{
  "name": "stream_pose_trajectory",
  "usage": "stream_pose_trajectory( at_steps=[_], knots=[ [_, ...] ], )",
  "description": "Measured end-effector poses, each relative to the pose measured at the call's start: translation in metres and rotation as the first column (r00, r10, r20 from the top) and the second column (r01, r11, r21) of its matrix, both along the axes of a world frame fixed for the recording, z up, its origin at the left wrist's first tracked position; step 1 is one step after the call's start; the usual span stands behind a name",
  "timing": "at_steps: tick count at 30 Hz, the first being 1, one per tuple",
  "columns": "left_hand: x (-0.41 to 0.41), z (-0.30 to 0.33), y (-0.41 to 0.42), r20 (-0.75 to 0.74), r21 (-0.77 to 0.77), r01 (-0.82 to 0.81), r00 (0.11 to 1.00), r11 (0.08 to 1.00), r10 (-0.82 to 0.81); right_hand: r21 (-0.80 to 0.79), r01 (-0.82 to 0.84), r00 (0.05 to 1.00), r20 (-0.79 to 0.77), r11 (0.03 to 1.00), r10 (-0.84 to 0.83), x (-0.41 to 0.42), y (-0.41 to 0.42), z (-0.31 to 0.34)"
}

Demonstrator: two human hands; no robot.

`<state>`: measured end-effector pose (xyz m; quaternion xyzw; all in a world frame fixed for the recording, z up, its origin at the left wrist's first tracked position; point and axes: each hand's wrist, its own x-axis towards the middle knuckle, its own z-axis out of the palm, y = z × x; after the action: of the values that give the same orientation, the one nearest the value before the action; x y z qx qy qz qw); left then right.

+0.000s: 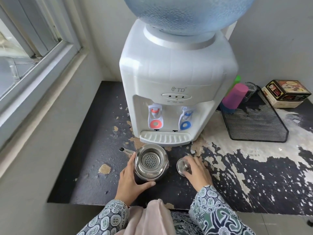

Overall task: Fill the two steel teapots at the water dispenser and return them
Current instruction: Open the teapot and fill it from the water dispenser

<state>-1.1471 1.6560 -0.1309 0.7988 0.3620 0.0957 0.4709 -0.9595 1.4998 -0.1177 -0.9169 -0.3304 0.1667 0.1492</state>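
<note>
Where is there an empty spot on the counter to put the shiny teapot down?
Bare dark countertop lies left of the white water dispenser, toward the window wall. More lies right of the steel lid under the right hand, below the black mesh tray. It is crowded in front of the drip tray, where the left hand steadies the open steel teapot.

Pale plaster walls (277, 39) meet in a corner; a grey-framed window (33, 53) on the left admits soft daylight. Dark table (94, 133), its black coating peeling to pale patches on the right. Tiled floor (274, 224) at the lower right.
</note>
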Motion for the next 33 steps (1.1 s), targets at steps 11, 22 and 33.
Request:
stream_pose_trajectory(
  at_steps=[11,22,33],
  knots=[
    [0.0,0.002,0.004,0.035,-0.048,-0.011,0.999,0.999,0.013,0.528,-0.011,0.998,-0.053,0.849,0.046,-0.019,0.055,0.062],
    [-0.001,0.005,0.004,0.04,-0.036,0.002,0.999,0.999,0.0,0.311,-0.389,0.915,0.239,0.867,0.325,-0.053,0.08,0.037],
    [0.0,0.006,0.006,0.034,-0.047,-0.006,0.999,0.999,0.008,0.137,-0.417,0.909,0.091,0.899,0.407,-0.046,0.091,0.057]
  ],
)
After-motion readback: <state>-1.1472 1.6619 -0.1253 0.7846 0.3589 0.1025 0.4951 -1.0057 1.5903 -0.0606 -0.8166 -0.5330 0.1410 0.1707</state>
